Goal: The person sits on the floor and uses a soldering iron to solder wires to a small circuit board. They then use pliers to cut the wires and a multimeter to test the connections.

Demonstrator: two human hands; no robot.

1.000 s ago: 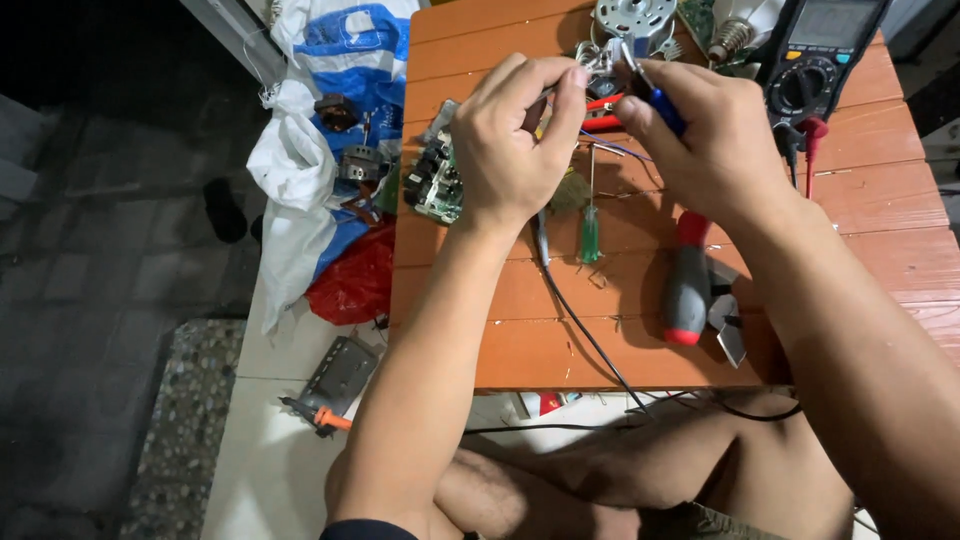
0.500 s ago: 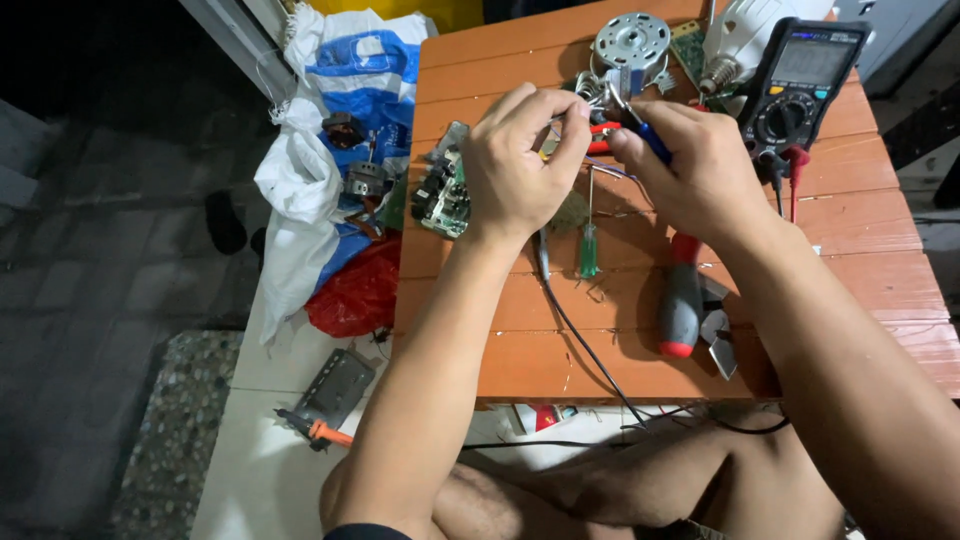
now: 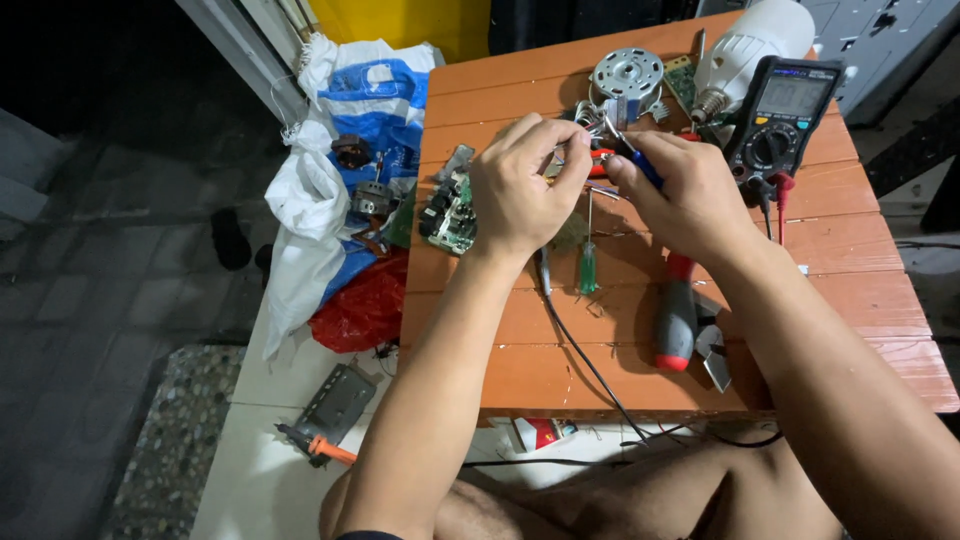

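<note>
A small metal part (image 3: 572, 165) sits pinched between the thumb and fingertips of the left hand (image 3: 520, 190), raised just above the middle of the orange wooden surface (image 3: 850, 250); the fingers hide most of it, so its kind cannot be told. The right hand (image 3: 685, 195) meets it from the other side, its grip clamped on a blue-handled tool (image 3: 640, 165) whose thin tip points at the part. Just behind the hands lies a round silver motor (image 3: 627, 75), with a white bulb (image 3: 750, 45) and a black multimeter (image 3: 783, 115) to the right of it. A green circuit board (image 3: 450, 215) rests under the left wrist near the surface's left edge. Nearer the person lie a small green-handled screwdriver (image 3: 588, 265), a red and grey handled tool (image 3: 677, 315) and a black cable (image 3: 590, 365) that runs off the front edge. Left of the surface a white and blue sack (image 3: 345, 110) slumps on the floor beside a red bag (image 3: 355, 310)
</note>
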